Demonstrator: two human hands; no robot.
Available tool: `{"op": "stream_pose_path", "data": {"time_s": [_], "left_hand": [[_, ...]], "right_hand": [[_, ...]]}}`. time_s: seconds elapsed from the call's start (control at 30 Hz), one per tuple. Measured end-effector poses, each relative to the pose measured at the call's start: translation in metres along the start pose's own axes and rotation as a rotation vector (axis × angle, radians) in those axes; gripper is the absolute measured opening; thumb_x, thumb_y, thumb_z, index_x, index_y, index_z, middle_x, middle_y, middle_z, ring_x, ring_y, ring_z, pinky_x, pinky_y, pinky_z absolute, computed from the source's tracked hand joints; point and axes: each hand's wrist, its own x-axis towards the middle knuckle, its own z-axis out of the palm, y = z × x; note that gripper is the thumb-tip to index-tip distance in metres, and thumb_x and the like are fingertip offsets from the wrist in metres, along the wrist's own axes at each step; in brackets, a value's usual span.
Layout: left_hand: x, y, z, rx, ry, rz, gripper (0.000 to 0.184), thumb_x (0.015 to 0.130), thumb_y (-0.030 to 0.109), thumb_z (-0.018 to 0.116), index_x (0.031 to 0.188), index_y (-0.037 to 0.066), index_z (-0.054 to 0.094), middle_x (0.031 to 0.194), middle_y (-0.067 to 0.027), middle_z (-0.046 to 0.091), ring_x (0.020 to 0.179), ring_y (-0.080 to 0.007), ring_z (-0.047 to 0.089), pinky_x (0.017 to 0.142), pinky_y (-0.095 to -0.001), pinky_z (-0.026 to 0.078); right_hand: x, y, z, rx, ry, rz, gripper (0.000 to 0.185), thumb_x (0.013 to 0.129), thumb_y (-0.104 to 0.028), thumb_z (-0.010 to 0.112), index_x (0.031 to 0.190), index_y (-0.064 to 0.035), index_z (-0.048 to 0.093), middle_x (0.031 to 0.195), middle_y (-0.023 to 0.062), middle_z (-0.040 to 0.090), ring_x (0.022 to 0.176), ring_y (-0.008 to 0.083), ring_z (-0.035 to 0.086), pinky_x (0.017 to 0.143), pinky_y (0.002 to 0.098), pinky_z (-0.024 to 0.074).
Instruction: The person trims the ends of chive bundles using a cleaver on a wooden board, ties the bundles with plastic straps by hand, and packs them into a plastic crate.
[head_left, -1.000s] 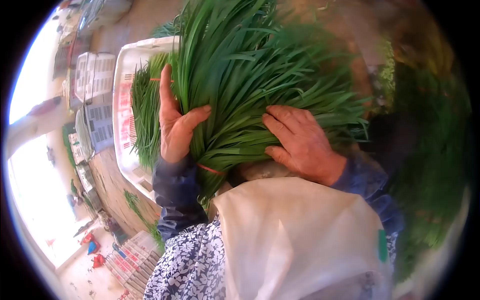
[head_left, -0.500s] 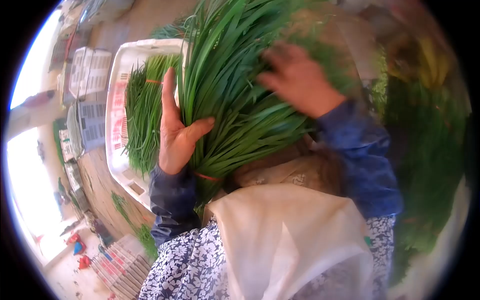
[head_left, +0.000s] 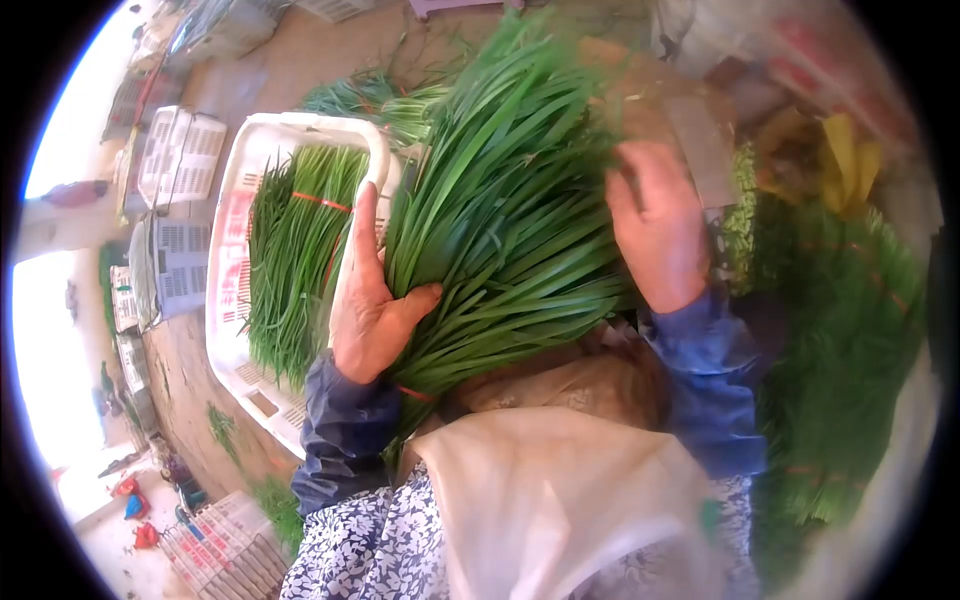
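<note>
A large bunch of garlic chives (head_left: 500,220), with long flat green leaves, fans out in front of my body. An orange-red band (head_left: 416,394) ties it near its lower end. My left hand (head_left: 372,315) holds the bunch from the left, thumb across the leaves and forefinger stretched along the side; its other fingers are hidden. At the leaves' right edge is my right hand (head_left: 660,225), slightly blurred, fingers bent and apart from the thumb, with no leaves visibly gripped.
On the left, a white plastic basket (head_left: 225,340) contains banded chive bundles (head_left: 310,240). More bundles (head_left: 365,95) lie on the floor behind it. A large heap of greens (head_left: 840,370) is at right, near yellow material (head_left: 850,165). White crates (head_left: 180,155) stand at far left.
My right hand has moved right and slightly down, from over the leaves to their edge. My left hand keeps hold of the bunch. The whole view has shifted a little.
</note>
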Motion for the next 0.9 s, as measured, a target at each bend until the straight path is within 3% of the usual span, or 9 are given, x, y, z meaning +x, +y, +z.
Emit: {"op": "stream_pose_path", "data": {"time_s": [0.03,0.23,0.37,0.47,0.6,0.67,0.8,0.83,0.9], "left_hand": [[0.001,-0.002,-0.001,0.065,-0.009,0.010,0.101,0.066,-0.002,0.067,0.152,0.001,0.013,0.143,-0.0255,0.039,0.135,-0.0328,0.038,0.111,-0.0357,0.028],[0.000,0.003,0.002,0.140,-0.024,-0.007,0.101,0.067,-0.001,0.067,0.151,0.000,0.011,0.147,-0.0272,0.032,0.139,-0.0369,0.031,0.114,-0.0379,0.023],[-0.001,0.004,0.002,0.166,-0.051,0.006,0.100,0.068,-0.001,0.066,0.151,-0.001,0.010,0.150,-0.0272,0.027,0.141,-0.0376,0.025,0.116,-0.0380,0.019],[-0.001,0.006,0.004,0.197,-0.048,-0.005,0.098,0.070,-0.003,0.064,0.151,0.000,0.009,0.148,-0.0273,0.032,0.139,-0.0375,0.030,0.114,-0.0378,0.022],[-0.003,0.008,0.005,0.067,-0.075,-0.014,0.094,0.073,-0.004,0.061,0.152,0.001,0.010,0.141,-0.0262,0.042,0.133,-0.0371,0.041,0.110,-0.0375,0.029],[-0.003,0.012,0.004,0.188,-0.128,0.081,0.094,0.074,-0.004,0.060,0.152,0.004,0.009,0.135,-0.0247,0.050,0.127,-0.0371,0.048,0.106,-0.0372,0.034],[-0.008,0.012,-0.026,0.466,-0.219,0.312,0.085,0.072,0.004,0.071,0.147,0.006,0.033,0.143,-0.0249,0.042,0.137,-0.0370,0.035,0.112,-0.0406,0.029],[-0.013,0.010,-0.043,0.345,-0.095,0.247,0.080,0.070,0.008,0.075,0.143,0.008,0.043,0.148,-0.0220,0.036,0.142,-0.0353,0.028,0.115,-0.0437,0.024],[-0.026,0.009,-0.080,0.359,0.196,0.074,0.072,0.073,0.004,0.070,0.141,0.011,0.046,0.145,-0.0146,0.044,0.124,-0.0283,0.050,0.097,-0.0395,0.045]], "right_hand": [[0.010,-0.007,-0.009,0.173,0.173,0.013,0.019,0.077,-0.008,0.069,0.096,-0.0030,0.063,0.086,0.0130,0.061,0.076,0.0317,0.061,0.064,0.0390,0.0488],[0.028,-0.014,0.006,0.411,-0.232,0.091,0.016,0.080,-0.011,0.068,0.092,-0.0005,0.065,0.087,0.0170,0.063,0.079,0.0346,0.062,0.066,0.0390,0.0492],[0.028,-0.008,0.023,0.685,-0.199,0.232,0.016,0.079,-0.013,0.067,0.089,-0.0006,0.067,0.078,0.0172,0.061,0.072,0.0370,0.060,0.063,0.0411,0.0478],[0.030,-0.005,0.023,0.543,-0.188,0.132,0.013,0.080,-0.014,0.065,0.087,-0.0026,0.065,0.074,0.0170,0.061,0.070,0.0375,0.061,0.063,0.0426,0.0478],[0.035,0.037,0.012,-0.080,0.042,0.180,0.013,0.083,-0.017,0.061,0.079,-0.0048,0.057,0.078,0.0188,0.064,0.071,0.0376,0.062,0.063,0.0458,0.0483],[0.041,0.073,-0.022,-0.363,-0.017,0.160,0.015,0.085,-0.019,0.061,0.081,-0.0042,0.059,0.075,0.0194,0.064,0.068,0.0397,0.059,0.060,0.0438,0.0481],[0.044,-0.014,-0.081,-0.056,-0.054,0.397,0.017,0.083,-0.013,0.064,0.094,-0.0004,0.064,0.074,0.0134,0.064,0.070,0.0340,0.061,0.068,0.0394,0.0498],[0.038,-0.041,-0.078,0.016,-0.106,0.160,0.025,0.081,-0.012,0.065,0.103,-0.0015,0.064,0.090,0.0124,0.066,0.083,0.0308,0.063,0.078,0.0375,0.0488],[0.034,-0.074,-0.063,0.143,-0.319,-0.357,0.057,0.071,-0.009,0.069,0.126,-0.0018,0.058,0.125,0.0157,0.060,0.117,0.0314,0.056,0.102,0.0401,0.0423]]}}
